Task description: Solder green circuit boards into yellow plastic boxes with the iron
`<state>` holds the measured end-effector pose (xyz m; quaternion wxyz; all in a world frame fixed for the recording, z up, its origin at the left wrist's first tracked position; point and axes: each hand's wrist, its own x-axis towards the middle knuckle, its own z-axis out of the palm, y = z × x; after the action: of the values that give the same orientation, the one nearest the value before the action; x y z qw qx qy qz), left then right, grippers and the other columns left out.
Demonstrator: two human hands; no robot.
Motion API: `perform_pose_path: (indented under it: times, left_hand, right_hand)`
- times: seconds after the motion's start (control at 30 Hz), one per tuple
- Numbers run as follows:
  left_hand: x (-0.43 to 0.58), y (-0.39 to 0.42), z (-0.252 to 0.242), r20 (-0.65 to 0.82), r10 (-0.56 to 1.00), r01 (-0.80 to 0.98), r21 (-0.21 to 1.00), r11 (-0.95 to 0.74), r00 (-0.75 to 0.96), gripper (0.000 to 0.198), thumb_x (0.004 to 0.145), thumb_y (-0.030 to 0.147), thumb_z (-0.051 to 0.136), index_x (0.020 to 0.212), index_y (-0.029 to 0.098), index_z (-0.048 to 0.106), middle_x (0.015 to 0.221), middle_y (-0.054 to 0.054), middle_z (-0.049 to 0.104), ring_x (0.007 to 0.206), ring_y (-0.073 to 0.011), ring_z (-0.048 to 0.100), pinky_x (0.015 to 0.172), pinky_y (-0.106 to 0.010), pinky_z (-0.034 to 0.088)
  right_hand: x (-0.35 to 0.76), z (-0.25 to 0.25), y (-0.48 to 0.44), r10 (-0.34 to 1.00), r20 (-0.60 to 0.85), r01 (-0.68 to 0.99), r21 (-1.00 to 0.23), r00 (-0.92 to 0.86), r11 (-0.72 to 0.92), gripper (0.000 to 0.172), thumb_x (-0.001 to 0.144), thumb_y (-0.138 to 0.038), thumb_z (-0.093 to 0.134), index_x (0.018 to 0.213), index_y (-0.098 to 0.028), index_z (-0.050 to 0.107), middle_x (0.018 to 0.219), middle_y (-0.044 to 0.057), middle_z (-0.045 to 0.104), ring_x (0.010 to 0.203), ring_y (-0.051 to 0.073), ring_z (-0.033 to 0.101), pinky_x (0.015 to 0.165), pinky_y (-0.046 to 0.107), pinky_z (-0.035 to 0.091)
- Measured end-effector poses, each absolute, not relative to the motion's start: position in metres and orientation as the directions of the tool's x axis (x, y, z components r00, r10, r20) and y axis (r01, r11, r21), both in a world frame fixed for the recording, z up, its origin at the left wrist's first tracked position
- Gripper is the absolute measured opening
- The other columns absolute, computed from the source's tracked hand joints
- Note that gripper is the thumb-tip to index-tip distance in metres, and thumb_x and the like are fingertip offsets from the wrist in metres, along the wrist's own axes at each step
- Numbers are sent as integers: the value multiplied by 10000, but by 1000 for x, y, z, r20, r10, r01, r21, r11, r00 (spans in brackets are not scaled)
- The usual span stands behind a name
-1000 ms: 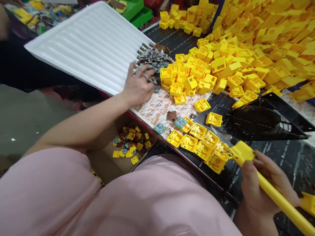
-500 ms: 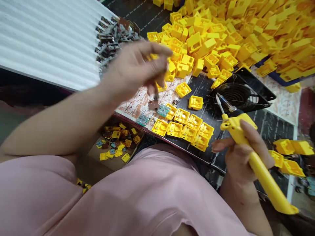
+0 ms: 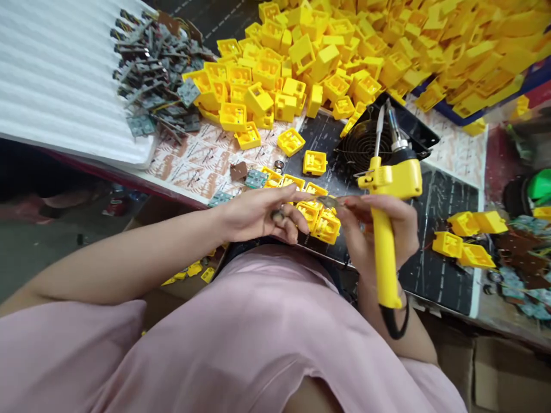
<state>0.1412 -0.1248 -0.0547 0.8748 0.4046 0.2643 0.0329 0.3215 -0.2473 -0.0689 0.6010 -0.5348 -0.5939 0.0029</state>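
Note:
My right hand is wrapped round the yellow handle of a soldering gun, whose metal tip and feed tube point up and away. The thumb and forefinger of that hand also meet a small greyish flat piece, too blurred to name. My left hand reaches the same piece from the other side with its fingertips. A small dark part sits in its curled fingers. Beneath and behind the hands, rows of open yellow plastic housings lie on the table, partly hidden. Green circuit boards lie beside them.
A big heap of yellow housings covers the back. Left of it are piled wired circuit boards by a white foam sheet. A black fan lies behind the soldering gun. More housings and boards are at right.
My left hand has come down from near the board pile towards my right hand, and they meet at the small piece. The soldering gun has turned more upright. The view has shifted right.

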Motion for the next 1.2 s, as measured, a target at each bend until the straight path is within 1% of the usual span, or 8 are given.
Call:
perform_pose_path:
  times: [0.13,0.3,0.4,0.5,0.6,0.73,1.07,1.2]
  left_hand:
    - [124,-122,-57,-103,574,100,994,37,812,589,870,405,821,1402,192,685,1119,-79,798,997,-195,754,908,-292,613]
    - [132,-128,-66,182,546,110,882,-458,818,405,1052,399,573,1352,193,750,1239,-94,806,1185,-231,750,1070,-330,576]
    - [139,-133,-73,548,458,-21,657,-754,700,387,1081,269,528,1423,206,696,1259,-98,793,1183,-205,744,1037,-320,577]
    - [141,-132,-74,820,205,-2,243,-970,535,294,1034,201,610,1295,228,745,1049,-60,791,995,-185,741,940,-340,580]
    - [142,-126,-69,859,-53,12,-68,-998,509,157,1003,183,675,1128,217,763,834,17,738,774,-144,673,818,-314,541]
    - [143,-121,-58,822,-180,-18,-202,-979,540,109,1025,158,648,1024,221,737,811,58,740,705,-109,642,765,-300,480]
    - [140,-120,-51,747,-36,-94,35,-995,663,120,995,231,656,891,262,709,814,38,738,714,-133,639,754,-317,466]
    - [136,-124,-64,530,611,-67,785,-616,587,186,983,365,722,875,213,721,837,-13,728,783,-148,662,777,-311,528]
  right_hand:
    - [321,-69,-252,731,573,504,-785,371,360,405,852,-112,848,1171,-278,662,950,-57,729,767,106,766,736,198,676]
    - [314,-66,-254,708,554,466,-814,439,348,335,879,-186,849,1127,-318,667,944,-38,728,750,124,766,652,199,671]
    - [310,-66,-254,733,509,399,-850,452,343,271,905,-250,840,1104,-316,669,921,-43,730,754,122,772,654,196,670]
    - [307,-67,-255,751,476,316,-877,458,363,252,919,-260,828,1112,-311,674,897,-55,745,743,109,770,680,189,670]
    - [305,-69,-254,762,432,239,-902,483,360,244,903,-278,849,1081,-307,685,889,-59,745,726,100,765,680,181,666]
    - [303,-71,-253,781,385,179,-922,492,343,272,872,-347,884,1048,-305,682,868,-66,754,677,104,751,644,201,665]
    - [300,-74,-252,819,329,103,-942,471,319,291,870,-326,881,1051,-309,654,819,-90,750,633,96,729,602,190,638]
    - [300,-78,-254,779,393,202,-920,488,337,284,895,-295,848,1088,-302,640,879,-66,740,737,115,761,672,215,662]
